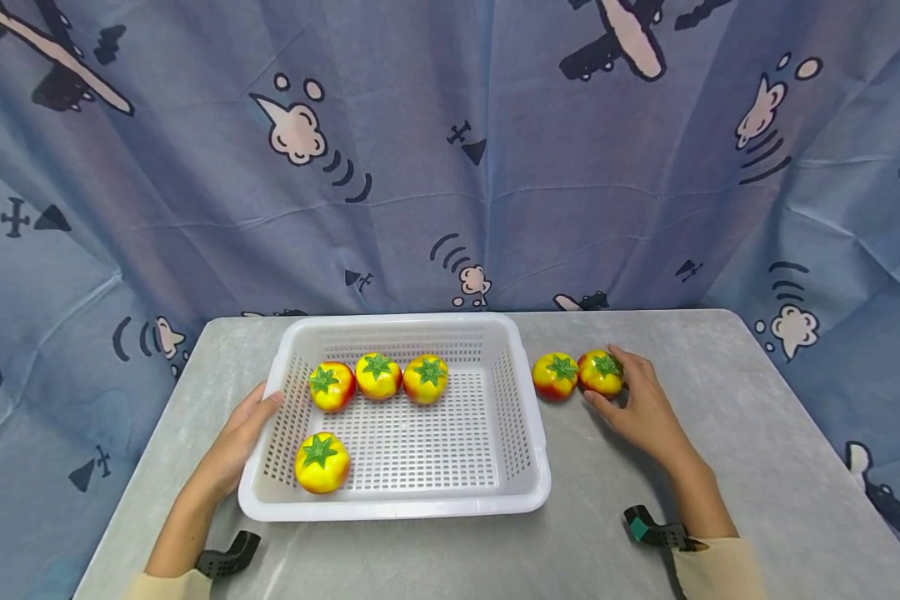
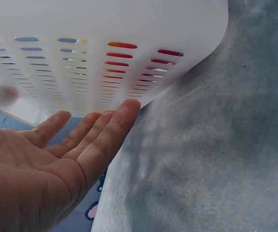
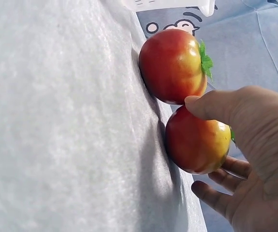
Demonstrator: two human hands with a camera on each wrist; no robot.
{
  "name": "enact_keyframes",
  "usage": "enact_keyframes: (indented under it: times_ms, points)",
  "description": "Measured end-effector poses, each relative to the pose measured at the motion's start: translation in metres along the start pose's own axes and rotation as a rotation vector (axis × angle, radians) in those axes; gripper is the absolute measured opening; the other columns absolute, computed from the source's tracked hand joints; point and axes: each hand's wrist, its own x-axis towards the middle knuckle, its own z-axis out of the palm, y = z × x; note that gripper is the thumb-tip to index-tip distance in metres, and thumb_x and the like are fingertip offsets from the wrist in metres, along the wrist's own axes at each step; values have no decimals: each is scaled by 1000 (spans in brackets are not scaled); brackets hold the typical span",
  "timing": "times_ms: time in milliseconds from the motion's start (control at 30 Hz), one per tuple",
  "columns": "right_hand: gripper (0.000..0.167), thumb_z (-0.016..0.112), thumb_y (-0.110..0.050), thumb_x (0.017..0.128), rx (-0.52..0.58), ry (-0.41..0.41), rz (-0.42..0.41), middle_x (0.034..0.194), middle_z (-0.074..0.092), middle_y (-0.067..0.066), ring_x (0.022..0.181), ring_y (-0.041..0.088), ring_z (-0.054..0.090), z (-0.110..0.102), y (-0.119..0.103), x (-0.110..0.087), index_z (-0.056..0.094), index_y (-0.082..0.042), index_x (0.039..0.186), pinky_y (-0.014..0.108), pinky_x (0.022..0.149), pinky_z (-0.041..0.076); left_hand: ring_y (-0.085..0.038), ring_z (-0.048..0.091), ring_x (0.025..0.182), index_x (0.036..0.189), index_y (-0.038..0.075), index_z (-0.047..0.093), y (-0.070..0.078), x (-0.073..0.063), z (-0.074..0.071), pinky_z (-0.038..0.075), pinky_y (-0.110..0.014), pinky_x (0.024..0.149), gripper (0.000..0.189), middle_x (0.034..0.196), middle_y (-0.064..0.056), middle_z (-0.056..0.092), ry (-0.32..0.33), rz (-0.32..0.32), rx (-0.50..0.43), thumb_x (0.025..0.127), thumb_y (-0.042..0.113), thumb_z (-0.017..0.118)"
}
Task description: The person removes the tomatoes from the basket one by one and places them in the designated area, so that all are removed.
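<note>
A white plastic basket (image 1: 405,510) with slotted walls stands on the table, holding several red-and-yellow toy tomatoes with green star-shaped tops. My left hand (image 1: 232,437) grips its left side, the thumb over the rim; in the left wrist view the fingers (image 2: 110,137) lie along the outer wall. To the right of the basket, two more tomatoes sit side by side. My right hand (image 1: 645,408) holds the right-hand tomato (image 1: 598,372) between thumb and fingers. The other tomato (image 1: 554,376) sits just left of it, close to the basket. In the right wrist view, the thumb (image 3: 211,105) lies across the held tomato's upper side.
The grey table (image 1: 727,433) extends to the right and in front of the basket. A blue patterned curtain (image 1: 420,167) hangs behind and around it. Inside the basket, three tomatoes line the back and one tomato (image 1: 322,463) sits at the front left.
</note>
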Motion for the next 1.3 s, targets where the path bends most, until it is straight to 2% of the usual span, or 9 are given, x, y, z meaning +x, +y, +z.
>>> enact_keyframes:
  times_ms: [300,567,933,1300]
  points:
    - [84,80,-19,95,2,19,-11,157,34,39,140,55,42,-2,-2,-1,33,4,161,76,111,45,-57,52,138,170,7,7,1,0,0,65,-50,97,66,162,-40,34,-1,0,-3,117,40,28]
    - [82,81,-19,95,-17,26,-13,160,33,37,145,58,36,-5,-7,-3,36,1,160,83,113,36,-54,55,137,170,6,7,1,1,0,66,-48,97,67,162,-40,35,0,-8,-2,117,41,28]
    - [80,82,-22,94,-51,29,-8,162,32,36,146,58,36,-14,-25,-2,40,-2,160,83,115,35,-55,55,137,170,8,7,-1,0,1,66,-50,95,66,162,-39,35,-4,1,-9,117,41,28]
    - [77,83,-19,93,-9,42,-66,164,33,32,147,56,36,-19,-46,-4,45,-5,158,83,114,35,-51,58,134,170,8,8,2,1,0,66,-50,95,66,160,-40,37,4,-12,1,117,41,28]
